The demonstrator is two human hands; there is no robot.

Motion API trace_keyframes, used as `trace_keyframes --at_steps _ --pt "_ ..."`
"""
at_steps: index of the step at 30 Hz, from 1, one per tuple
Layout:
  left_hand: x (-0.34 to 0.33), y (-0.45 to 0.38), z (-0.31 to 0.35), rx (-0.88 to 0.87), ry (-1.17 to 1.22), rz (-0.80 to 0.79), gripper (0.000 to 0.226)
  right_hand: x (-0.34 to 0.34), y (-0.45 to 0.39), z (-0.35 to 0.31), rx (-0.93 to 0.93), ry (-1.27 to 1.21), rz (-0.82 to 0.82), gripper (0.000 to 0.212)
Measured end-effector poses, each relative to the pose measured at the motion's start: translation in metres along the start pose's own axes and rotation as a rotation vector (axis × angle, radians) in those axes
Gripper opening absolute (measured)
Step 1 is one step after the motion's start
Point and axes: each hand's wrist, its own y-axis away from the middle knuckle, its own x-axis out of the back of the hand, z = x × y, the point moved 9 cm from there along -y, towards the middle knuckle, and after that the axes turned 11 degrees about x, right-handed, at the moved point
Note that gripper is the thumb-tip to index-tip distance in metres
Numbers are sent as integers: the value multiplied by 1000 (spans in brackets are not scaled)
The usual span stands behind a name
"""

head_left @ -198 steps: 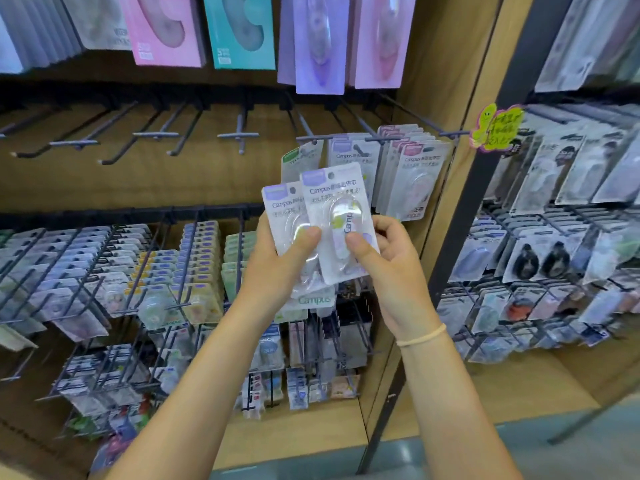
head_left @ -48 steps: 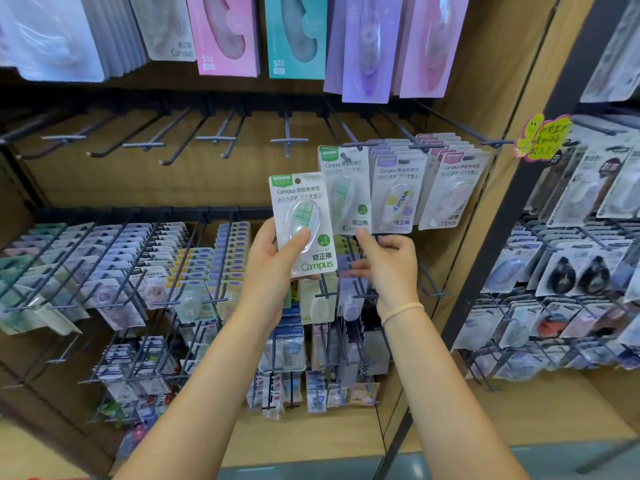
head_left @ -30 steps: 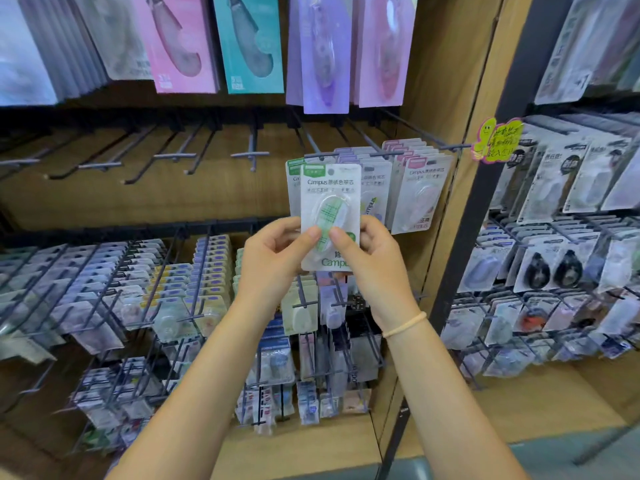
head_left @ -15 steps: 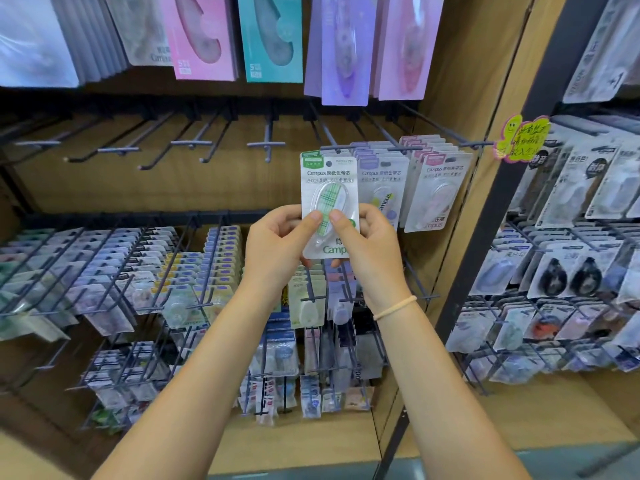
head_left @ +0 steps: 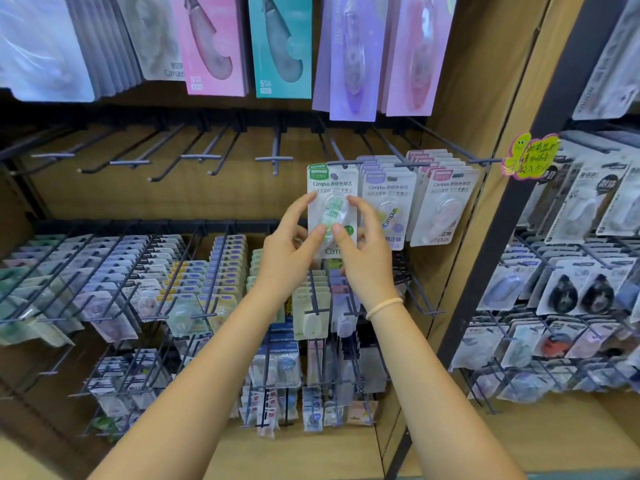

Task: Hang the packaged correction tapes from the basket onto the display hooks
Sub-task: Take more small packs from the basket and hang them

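A green-labelled packaged correction tape (head_left: 333,184) hangs at the front of a display hook (head_left: 337,152), its top hole at the hook's tip. My left hand (head_left: 289,252) pinches its left edge and blister with fingertips. On the pack's right side, my right hand (head_left: 369,259) has its thumb on the front and its fingers behind. More green packs sit behind it on the same hook. Purple packs (head_left: 389,188) and pink packs (head_left: 450,194) hang on the hooks to the right. No basket is in view.
A row of bare hooks (head_left: 201,156) runs to the left on the same bar. Large boxed tapes (head_left: 280,46) hang above. Dense racks of small packs (head_left: 194,271) fill the shelf below. A dark upright post (head_left: 485,271) separates another rack (head_left: 571,289) on the right.
The green pack has gone up and back to the hook, in line with the hanging row. My fingers have spread from a firm two-hand hold to a light fingertip grip.
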Motion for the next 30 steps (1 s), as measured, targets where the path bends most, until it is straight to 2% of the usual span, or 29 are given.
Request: trace_keyframes --at_steps 8,12,15,17,19,21,26,30 --pt "-9 -14 -6 62 -96 -31 61 -9 -10 14 -30 5 -171 63" --pt "-7 -2 -14 104 -261 -92 58 2 13 21 -65 86 -150 52" --pt "18 32 -24 44 -481 30 51 13 49 9 81 228 -27 36" --pt "43 70 -33 -48 -557 166 41 -3 82 -1 176 235 -33 29" --pt "67 110 -57 -64 -615 232 39 -41 116 2 178 182 -164 28" --pt "101 144 -103 42 -674 260 41 -97 150 13 124 147 -372 34" --pt "235 253 -236 570 -680 369 50 -249 253 32 70 246 -936 46" --pt "337 354 -316 858 -654 476 44 -366 333 15 104 267 -1195 51"
